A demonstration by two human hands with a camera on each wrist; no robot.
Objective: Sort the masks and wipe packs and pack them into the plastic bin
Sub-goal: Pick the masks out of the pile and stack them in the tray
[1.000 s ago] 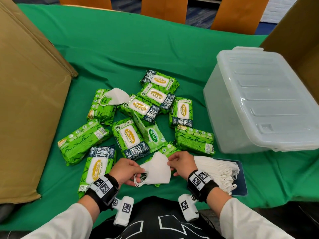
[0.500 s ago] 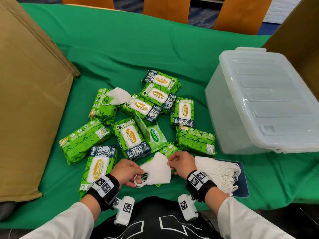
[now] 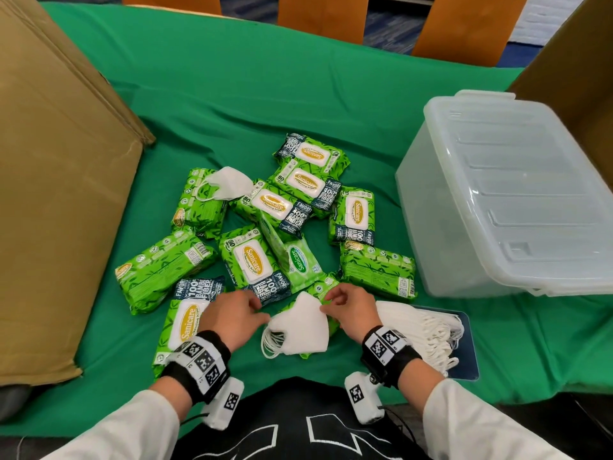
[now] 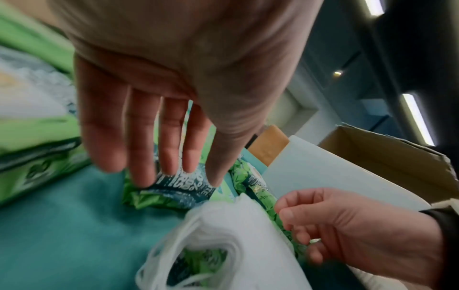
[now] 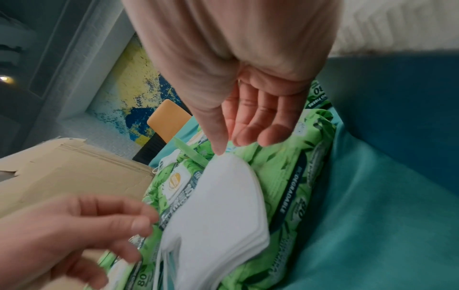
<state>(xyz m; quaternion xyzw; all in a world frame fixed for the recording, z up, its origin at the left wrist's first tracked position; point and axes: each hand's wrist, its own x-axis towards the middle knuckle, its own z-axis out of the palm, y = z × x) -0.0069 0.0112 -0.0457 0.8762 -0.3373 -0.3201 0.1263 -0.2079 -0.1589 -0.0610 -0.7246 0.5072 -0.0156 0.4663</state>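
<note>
A small stack of white masks [image 3: 298, 328] [image 5: 218, 206] [image 4: 248, 235] lies on a green wipe pack near the table's front edge. My left hand [image 3: 237, 313] [image 4: 149, 147] hovers at the stack's left edge with relaxed fingers and holds nothing. My right hand [image 3: 351, 305] [image 5: 248, 127] is open at the right edge, its thumb tip touching the stack's top corner. Several green wipe packs [image 3: 252, 260] lie scattered in the middle, one carrying a single mask [image 3: 229, 184]. The translucent plastic bin [image 3: 517, 200] stands at the right with its lid on.
A bigger pile of masks [image 3: 428, 330] rests on a dark blue tray [image 3: 467, 353] just right of my right hand. Cardboard boxes stand at the left [image 3: 49, 194] and far right [image 3: 583, 78]. Green cloth [image 3: 232, 94] covers the table; orange chairs line the back.
Both hands held the small mask stack by its sides before. Now their fingers have loosened and drawn slightly apart, and the stack lies on the wipe pack.
</note>
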